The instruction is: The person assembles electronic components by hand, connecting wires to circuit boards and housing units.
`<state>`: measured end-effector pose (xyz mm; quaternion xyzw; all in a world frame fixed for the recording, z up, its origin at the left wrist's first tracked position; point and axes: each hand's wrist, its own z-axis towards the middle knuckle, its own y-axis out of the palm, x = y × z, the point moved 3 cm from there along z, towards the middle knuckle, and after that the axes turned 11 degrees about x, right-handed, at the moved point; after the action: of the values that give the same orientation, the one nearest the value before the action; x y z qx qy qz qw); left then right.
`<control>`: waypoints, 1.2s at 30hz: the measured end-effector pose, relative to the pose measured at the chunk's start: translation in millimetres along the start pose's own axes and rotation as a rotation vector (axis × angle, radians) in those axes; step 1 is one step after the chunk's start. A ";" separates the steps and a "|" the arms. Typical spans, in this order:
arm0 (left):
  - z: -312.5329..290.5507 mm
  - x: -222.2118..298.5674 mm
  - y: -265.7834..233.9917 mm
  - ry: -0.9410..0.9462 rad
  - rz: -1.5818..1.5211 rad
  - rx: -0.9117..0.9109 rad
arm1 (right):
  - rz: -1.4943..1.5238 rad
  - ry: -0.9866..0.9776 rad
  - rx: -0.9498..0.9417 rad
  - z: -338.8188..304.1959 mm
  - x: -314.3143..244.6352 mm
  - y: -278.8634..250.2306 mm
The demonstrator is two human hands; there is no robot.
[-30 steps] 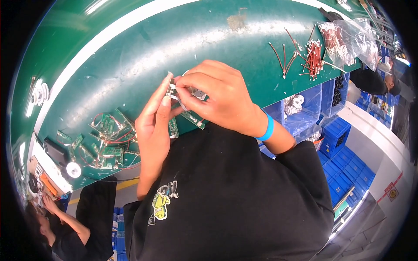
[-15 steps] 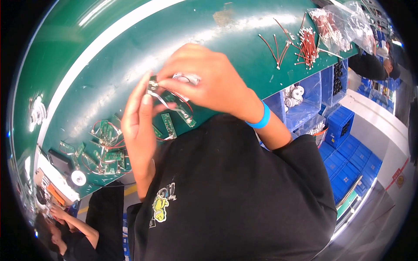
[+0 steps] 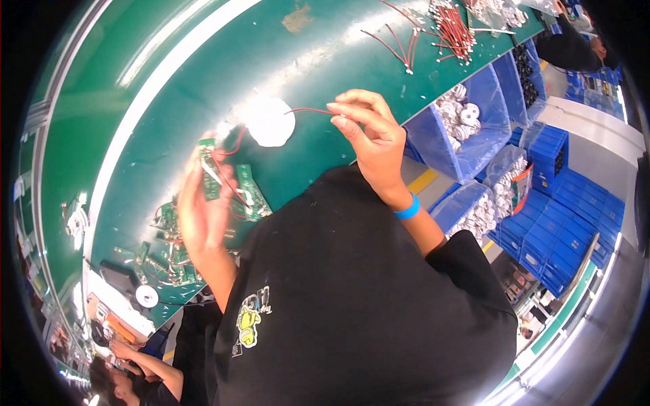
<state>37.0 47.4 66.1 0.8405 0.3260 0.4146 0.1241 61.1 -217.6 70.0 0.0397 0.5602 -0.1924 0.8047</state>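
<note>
My left hand (image 3: 203, 210) is closed around a narrow green circuit board (image 3: 209, 169), which has red wires and a white strip or cable running from it. My right hand (image 3: 374, 139) pinches the end of a thin red wire (image 3: 310, 109) between thumb and fingers. This wire runs left to a bright white round part (image 3: 271, 123) between the hands; glare hides its details. Red wire also shows between the round part and the board. Another green circuit board (image 3: 245, 181) is beside my left hand, a white connector or strip at its lower end.
Several wired circuit boards (image 3: 177, 264) lie piled on the green table (image 3: 325, 61) at left. Red wires with white ends (image 3: 452, 30) are bunched at the far right. Blue bins (image 3: 467, 152) holding white round parts (image 3: 467, 115) stand off the right edge. A co-worker (image 3: 152, 372) sits lower left.
My right hand has moved away from my left, rightward, drawing out a red wire. The white round part now shows fully between them. The view has shifted, revealing more bins at right.
</note>
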 end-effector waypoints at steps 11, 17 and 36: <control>-9.6 -11.5 37.9 0.028 0.038 -0.092 | 0.023 -0.419 -0.420 -2.9 -24.4 57.5; -10.4 -15.3 34.4 0.109 0.033 -0.096 | 0.081 -0.160 -0.442 3.9 -28.3 72.5; -10.4 -20.2 33.0 0.169 -0.034 0.001 | 0.363 0.531 -0.433 -5.2 -26.9 77.5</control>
<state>34.7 8.7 75.9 0.7969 0.3494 0.4820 0.1028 75.9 -137.5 81.0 0.0158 0.7607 0.0926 0.6423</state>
